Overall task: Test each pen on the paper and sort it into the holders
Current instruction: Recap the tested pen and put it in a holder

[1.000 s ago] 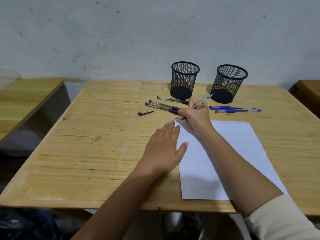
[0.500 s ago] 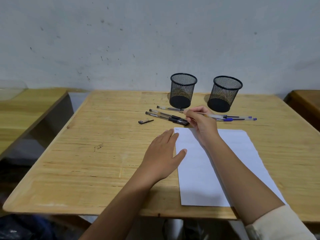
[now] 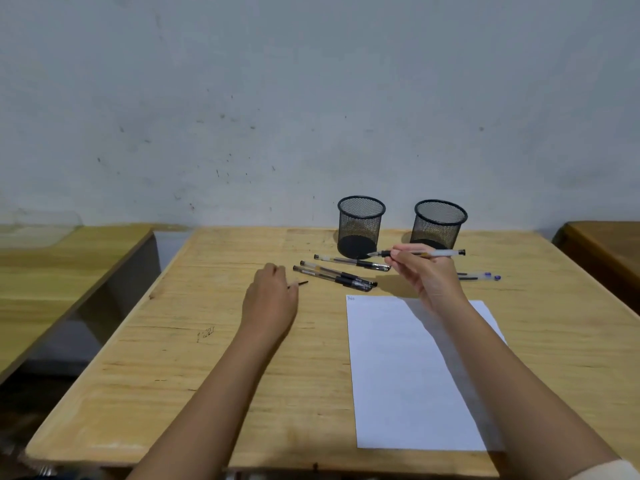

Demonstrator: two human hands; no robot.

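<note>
**Pen held above the desk, cap by the left hand**

A white paper lies on the desk, its near end close to the near edge and right of the middle. A small scribble sits in its far left corner.

The left hand is palm down over the bare wood left of the paper. Its fingers are curled downward, and a small black cap pokes out just beside them. Whether they pinch the cap or only lie against it cannot be told from this angle.

Beyond the paper's far edge the right hand is raised off the desk, with its fingers pinching a pen. The pen lies nearly level, tip pointing left.

Three black pens lie on the desk between the hands, slanting from far left to near right. The nearer two lie side by side and the third is a little farther back. Blue pens show just right of the right hand, partly hidden by it.

Near the far edge stand two black mesh holders, upright and apart: the left holder behind the black pens, the right holder behind the held pen. No pens rise above either rim.
</note>
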